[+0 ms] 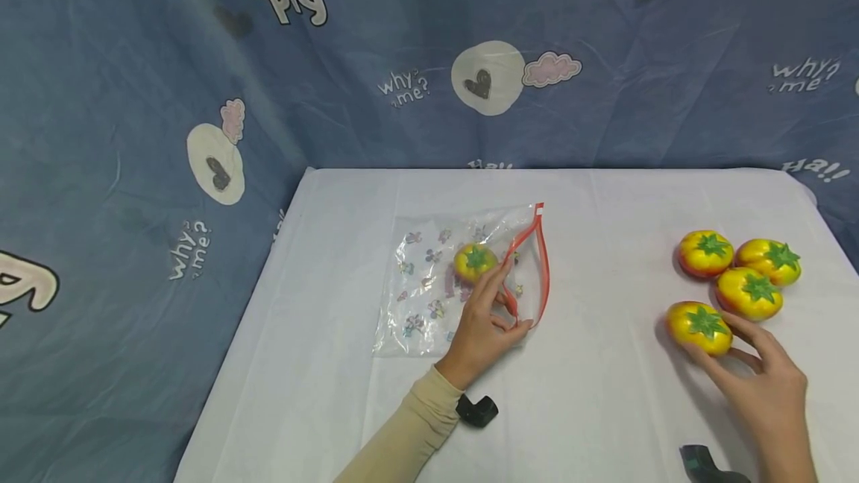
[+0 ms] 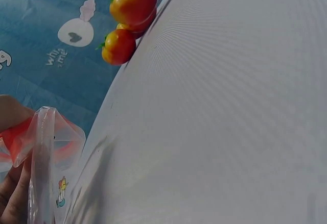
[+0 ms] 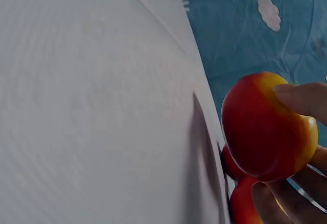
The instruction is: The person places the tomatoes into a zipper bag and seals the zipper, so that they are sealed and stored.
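Note:
A clear printed zip bag [image 1: 416,289] with a red zip edge lies on the table with its mouth parted to the right. Inside it is one yellow-and-red tomato-like fruit [image 1: 473,262] with a green leafy top. My left hand [image 1: 479,323] grips the bag's red edge [image 2: 18,140] between thumb and fingers. Over at the right, my right hand [image 1: 765,371] holds another tomato-like fruit [image 1: 699,328] between thumb and fingers. In the right wrist view this held fruit [image 3: 265,127] shows its red underside, raised off the table. Its shadow falls on the cloth beside it.
Three more such fruits [image 1: 749,294] sit grouped just beyond the right hand. A white cloth [image 1: 590,393] covers the table, and a blue printed curtain [image 1: 362,43] hangs behind and at the left. Black wrist mounts [image 1: 477,411] show at both wrists.

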A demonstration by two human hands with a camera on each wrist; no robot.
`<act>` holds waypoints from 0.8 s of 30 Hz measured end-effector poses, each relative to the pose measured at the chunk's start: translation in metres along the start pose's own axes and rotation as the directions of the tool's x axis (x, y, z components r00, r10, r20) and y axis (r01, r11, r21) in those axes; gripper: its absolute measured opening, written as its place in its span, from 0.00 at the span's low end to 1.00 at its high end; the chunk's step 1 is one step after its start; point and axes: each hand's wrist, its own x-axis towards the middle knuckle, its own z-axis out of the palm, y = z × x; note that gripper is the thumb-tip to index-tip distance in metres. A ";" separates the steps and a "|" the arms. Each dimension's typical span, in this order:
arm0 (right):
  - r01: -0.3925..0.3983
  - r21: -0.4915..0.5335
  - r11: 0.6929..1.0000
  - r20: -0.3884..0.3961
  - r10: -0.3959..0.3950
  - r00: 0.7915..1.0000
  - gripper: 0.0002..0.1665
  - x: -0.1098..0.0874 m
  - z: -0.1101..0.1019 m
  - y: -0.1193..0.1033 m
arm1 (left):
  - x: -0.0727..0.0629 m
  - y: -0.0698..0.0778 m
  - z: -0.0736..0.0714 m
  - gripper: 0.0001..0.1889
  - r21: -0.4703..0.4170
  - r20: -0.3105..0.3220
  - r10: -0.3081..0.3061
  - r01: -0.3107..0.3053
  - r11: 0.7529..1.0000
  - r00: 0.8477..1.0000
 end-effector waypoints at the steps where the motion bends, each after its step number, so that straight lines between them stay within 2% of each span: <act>1: 0.023 0.002 1.000 0.011 -0.023 1.000 0.43 0.000 0.000 0.000 | 0.000 0.000 0.000 0.52 0.001 0.000 0.000 0.000 1.000 1.000; 6: 0.145 0.028 0.989 0.064 -0.146 0.987 0.43 -0.001 0.001 -0.001 | 0.001 0.000 0.000 0.52 0.005 0.001 0.003 -0.003 1.000 1.000; 15: 0.271 0.084 0.959 0.105 -0.279 0.955 0.42 0.002 0.004 -0.017 | 0.000 0.000 -0.001 0.52 -0.013 0.000 0.009 -0.009 1.000 1.000; 20: 0.373 0.122 0.920 0.117 -0.386 0.915 0.41 0.005 0.006 -0.028 | 0.000 -0.002 0.000 0.52 -0.024 -0.001 0.016 -0.016 1.000 1.000; 24: 0.466 0.187 0.865 0.120 -0.490 0.863 0.40 0.006 0.011 -0.038 | 0.000 -0.003 0.000 0.52 -0.021 -0.003 0.017 -0.017 1.000 1.000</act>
